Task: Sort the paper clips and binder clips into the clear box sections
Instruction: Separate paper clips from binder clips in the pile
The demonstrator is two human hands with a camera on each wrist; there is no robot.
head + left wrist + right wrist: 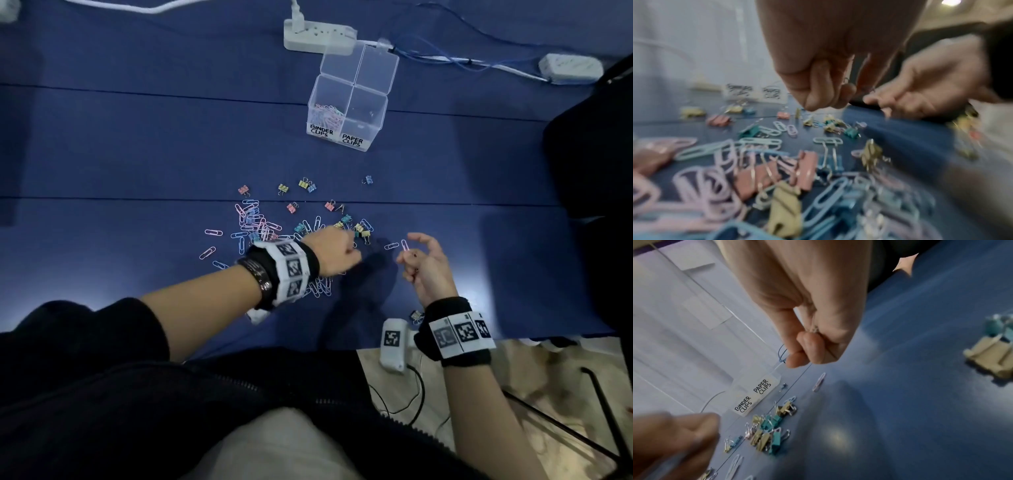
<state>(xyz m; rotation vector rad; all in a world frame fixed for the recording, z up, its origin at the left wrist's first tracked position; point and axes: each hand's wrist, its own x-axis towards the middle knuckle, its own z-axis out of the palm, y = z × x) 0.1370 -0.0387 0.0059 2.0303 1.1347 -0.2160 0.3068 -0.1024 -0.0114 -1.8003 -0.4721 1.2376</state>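
Likely to mis-sort: pastel wire paper clips (328,114) already lying in the front-left section of the clear plastic four-section box (368,113), behind the label reading BINDER CLIPS (321,131). Front-right section, labelled PAPER CLIPS (352,140), nearly bare, perhaps one small item, too faint to tell. Both rear sections look bare; lid hinged open behind.

Could also drop or scatter clips on the carry towards the box.

Right hand (426,270), well in front of the box and slightly right, fingers curled, pinching a pink wire paper clip (405,245) at the fingertips.

Left hand (337,251), in front of the box, curled into a fist over the loose mixed heap of coloured binder clips (359,229) and paper clips; cannot tell whether anything is gripped.
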